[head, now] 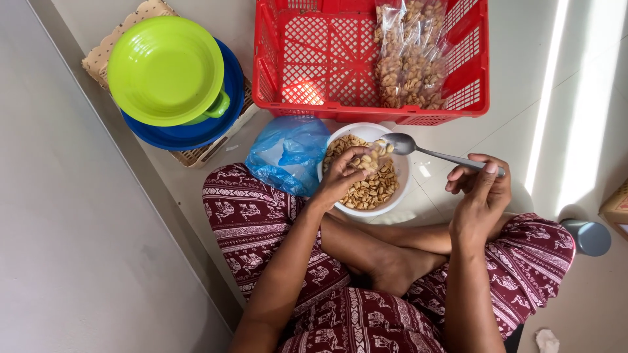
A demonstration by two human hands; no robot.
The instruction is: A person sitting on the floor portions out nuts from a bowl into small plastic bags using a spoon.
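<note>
Peanuts fill the round white plastic bowl near the crossed legs; left hand pinches a clear bag, right hand grips a metal spoon. Tilting could spill nuts onto the floor.

Your left hand pinches a small clear plastic bag over the round white bowl of peanuts, while your right hand holds a metal spoon at its mouth. Filled peanut packets lie in the red plastic lattice crate beyond.
</note>
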